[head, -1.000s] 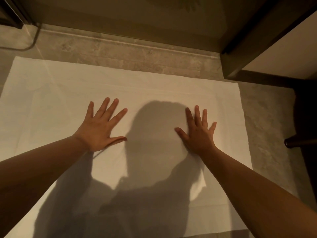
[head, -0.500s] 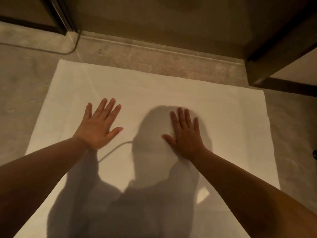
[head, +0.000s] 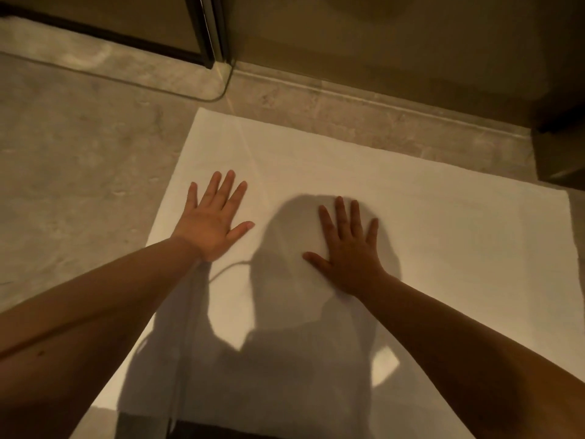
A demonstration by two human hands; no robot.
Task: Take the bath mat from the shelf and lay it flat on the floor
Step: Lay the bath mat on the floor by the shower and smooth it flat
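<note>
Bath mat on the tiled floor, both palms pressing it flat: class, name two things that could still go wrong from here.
1. The bath mat lies on smooth stone-like floor; pushing with the left hand and right hand may slide it instead of smoothing it.
2. Its far corner sits close to the glass door edge, so a swinging door might catch or bunch it.

White bath mat [head: 427, 223] flat on stone floor [head: 79, 172]
</note>
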